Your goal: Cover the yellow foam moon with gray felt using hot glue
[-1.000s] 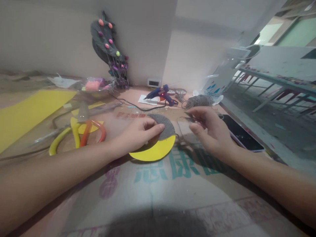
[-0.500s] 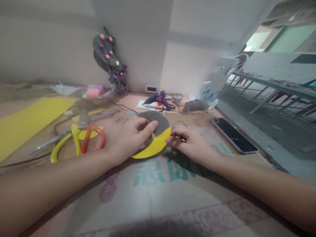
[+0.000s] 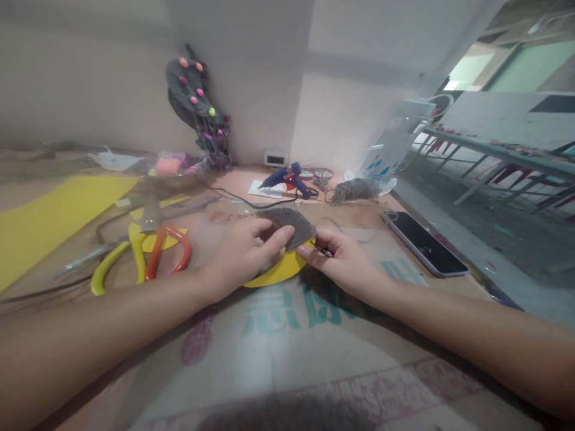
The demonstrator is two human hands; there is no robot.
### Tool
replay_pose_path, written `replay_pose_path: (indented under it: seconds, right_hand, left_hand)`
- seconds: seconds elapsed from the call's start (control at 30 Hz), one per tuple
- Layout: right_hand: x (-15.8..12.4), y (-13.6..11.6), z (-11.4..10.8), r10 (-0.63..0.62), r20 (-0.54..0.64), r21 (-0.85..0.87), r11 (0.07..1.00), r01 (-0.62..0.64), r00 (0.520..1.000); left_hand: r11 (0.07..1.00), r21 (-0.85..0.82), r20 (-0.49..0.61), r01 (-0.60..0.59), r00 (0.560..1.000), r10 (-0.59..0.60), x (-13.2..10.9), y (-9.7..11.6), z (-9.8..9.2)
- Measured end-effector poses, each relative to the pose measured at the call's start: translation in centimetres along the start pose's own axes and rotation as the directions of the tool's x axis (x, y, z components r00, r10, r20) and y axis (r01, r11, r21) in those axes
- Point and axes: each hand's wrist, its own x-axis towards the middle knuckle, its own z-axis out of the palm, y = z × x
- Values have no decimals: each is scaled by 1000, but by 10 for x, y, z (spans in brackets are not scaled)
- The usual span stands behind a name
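Between my hands is a yellow crescent-shaped card [image 3: 283, 270], its upper part covered with rows of grey yarn [image 3: 296, 224]. My left hand [image 3: 245, 248] is closed on the card from the left, the thumb lying over the yarn-covered part. At the card's right edge, where grey meets yellow, my right hand [image 3: 344, 257] is closed in a pinch with thumb and index finger. A thin dark strand shows among the right fingers, seemingly the yarn's loose end. Left of my hands lie scissors [image 3: 146, 254] with yellow and orange handles.
A blue glue gun [image 3: 287, 176] with a red light stands behind my hands. Nearby are a yarn bundle [image 3: 357, 190], a phone [image 3: 424, 242] and yellow sheet [image 3: 58, 221]. A grey crescent decoration with pompoms [image 3: 191, 90] leans on the wall.
The card has tilted, so its yarn-covered part looks flatter and reaches further right. My right fingers have come slightly left over its edge. My left thumb has shifted a little right.
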Motion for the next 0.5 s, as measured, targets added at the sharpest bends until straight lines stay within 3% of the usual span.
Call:
replay_pose_path:
  seconds: [0.2, 0.5]
  right_hand:
    - [-1, -1, 0, 46, 64, 130, 990, -54, 997]
    - [-1, -3, 2, 126, 56, 157, 979, -133, 990]
  left_hand:
    - [1000, -27, 21, 9, 1000, -8, 0, -1, 1]
    - [1000, 15, 1, 9, 1000, -9, 0, 1, -1]
